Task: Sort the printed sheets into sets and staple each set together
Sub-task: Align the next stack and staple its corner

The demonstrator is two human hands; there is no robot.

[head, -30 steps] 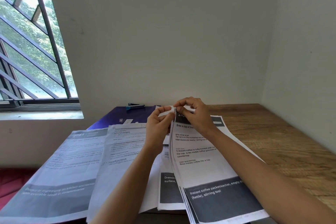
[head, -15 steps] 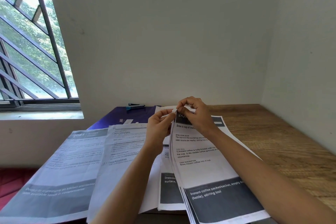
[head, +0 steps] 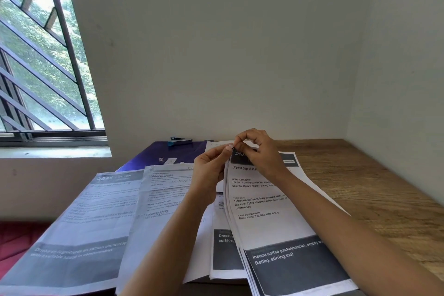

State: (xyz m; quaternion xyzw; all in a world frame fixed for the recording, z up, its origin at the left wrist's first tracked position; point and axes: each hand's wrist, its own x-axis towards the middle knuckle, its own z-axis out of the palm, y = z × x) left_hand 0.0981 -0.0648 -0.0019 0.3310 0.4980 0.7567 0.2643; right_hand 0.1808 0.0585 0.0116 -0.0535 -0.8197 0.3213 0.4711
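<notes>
My left hand (head: 211,168) and right hand (head: 260,151) pinched the top corner of the coffee sheets (head: 264,206) at mid-frame, squaring that set. Next, I judged, one hand must fetch the stapler (head: 180,141), up-left of them.

My right hand (head: 262,154) covers the heading of the coffee sheet (head: 260,227); print on the far-left sheet (head: 96,214) blurs past reading.

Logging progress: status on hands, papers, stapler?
Left hand, right hand pinch coffee set top corner. Stapler untouched on purple folder. Nothing blocking.
</notes>
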